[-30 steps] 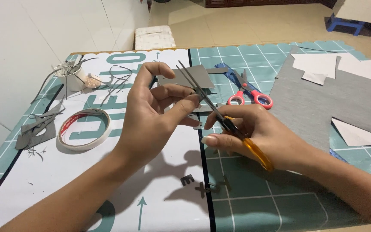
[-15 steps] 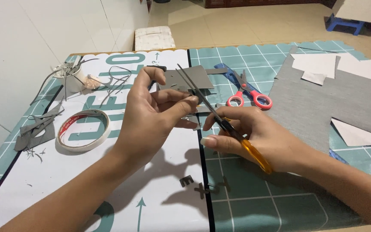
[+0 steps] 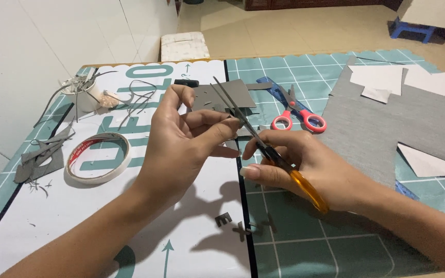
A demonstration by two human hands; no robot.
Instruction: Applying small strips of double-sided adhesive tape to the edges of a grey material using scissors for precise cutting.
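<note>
Between the left hand [image 3: 181, 149] fingertips, pinched, sits a small grey card piece [image 3: 221, 99]; right hand [image 3: 305, 164] is clenched on yellow-handled scissors [image 3: 263, 146], blades parted at its edge (head view only). Judgement: short snips, rotate card, fingertips clear.

On the cutting mat [image 3: 336, 242], the left hand [image 3: 181, 149] and right hand [image 3: 305, 164] meet at the middle, with cut-out letters [image 3: 238, 224] lying before them. The tape roll [image 3: 98, 157] sits left of the left hand, scraps [image 3: 39, 159] further left, and a cup [image 3: 86, 95] behind them. Spare scissors [image 3: 294, 110] lie behind the right hand, and a large sheet [image 3: 387, 123] lies to the right with paper pieces [image 3: 382, 82] on it.
</note>
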